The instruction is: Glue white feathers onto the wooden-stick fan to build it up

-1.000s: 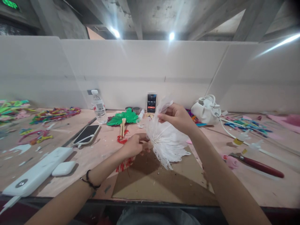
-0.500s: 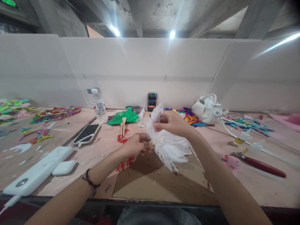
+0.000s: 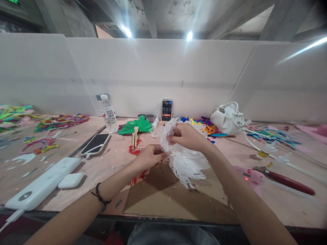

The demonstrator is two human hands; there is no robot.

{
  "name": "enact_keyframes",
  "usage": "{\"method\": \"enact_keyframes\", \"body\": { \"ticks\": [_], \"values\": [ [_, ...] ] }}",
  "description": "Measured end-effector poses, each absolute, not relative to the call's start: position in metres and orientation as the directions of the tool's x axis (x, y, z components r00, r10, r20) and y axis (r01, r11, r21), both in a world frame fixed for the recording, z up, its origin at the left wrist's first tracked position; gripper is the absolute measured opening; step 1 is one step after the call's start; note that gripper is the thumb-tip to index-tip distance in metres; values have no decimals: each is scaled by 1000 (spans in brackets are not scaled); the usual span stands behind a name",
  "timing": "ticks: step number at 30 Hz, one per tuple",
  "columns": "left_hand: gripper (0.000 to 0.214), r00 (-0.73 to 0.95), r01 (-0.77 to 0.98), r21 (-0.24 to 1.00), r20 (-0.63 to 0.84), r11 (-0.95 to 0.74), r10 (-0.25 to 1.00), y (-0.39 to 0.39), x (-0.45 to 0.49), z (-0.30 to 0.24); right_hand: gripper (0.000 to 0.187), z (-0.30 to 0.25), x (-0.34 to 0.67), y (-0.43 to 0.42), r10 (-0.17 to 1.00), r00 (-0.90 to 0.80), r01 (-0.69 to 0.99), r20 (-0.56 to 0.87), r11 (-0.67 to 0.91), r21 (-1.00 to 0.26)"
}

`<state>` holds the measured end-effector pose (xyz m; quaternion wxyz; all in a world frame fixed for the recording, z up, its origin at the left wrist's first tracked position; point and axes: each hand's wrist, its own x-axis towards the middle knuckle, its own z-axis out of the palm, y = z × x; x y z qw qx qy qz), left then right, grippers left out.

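Observation:
A white feather fan (image 3: 187, 163) is held up over a brown cardboard sheet (image 3: 168, 197) in the middle of the table. My left hand (image 3: 148, 157) pinches the fan at its base, where the quills meet. My right hand (image 3: 187, 136) is closed on a white feather at the fan's upper edge, pressing it down among the others. A red feather piece (image 3: 138, 177) lies on the table just under my left hand.
A green feather fan (image 3: 135, 126) with a wooden handle, a water bottle (image 3: 108, 114), a phone (image 3: 95, 143), a power bank (image 3: 43, 183), an earbud case (image 3: 71, 180), a timer phone (image 3: 167, 110), a white bag (image 3: 226, 119), a red-handled tool (image 3: 286, 180) and coloured feathers lie around.
My right hand has come down from above the fan with the white feather, bringing it into the fan's top edge. My left hand stays at the base.

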<state>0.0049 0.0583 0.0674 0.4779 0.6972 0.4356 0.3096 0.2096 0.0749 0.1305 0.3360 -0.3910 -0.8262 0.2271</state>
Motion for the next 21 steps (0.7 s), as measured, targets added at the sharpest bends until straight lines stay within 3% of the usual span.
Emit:
{"method": "enact_keyframes", "body": {
  "ticks": [6,12,15,18,21],
  "values": [
    [35,370,329,923,66,-197,927,59,6,61,18,129,206,74,785,-466,569,409,620,-541],
    [34,333,287,928,134,-236,933,54,8,62,21,128,199,73,775,-408,576,483,629,-522],
    [32,295,241,943,154,-229,943,54,10,63,6,126,196,72,757,-362,541,544,646,-539],
    [29,252,180,959,169,-218,953,53,12,65,42,122,193,74,738,-314,477,596,666,-573],
    [28,206,116,972,177,-204,962,52,13,66,52,121,193,76,725,-291,401,624,684,-609]
  ]
}}
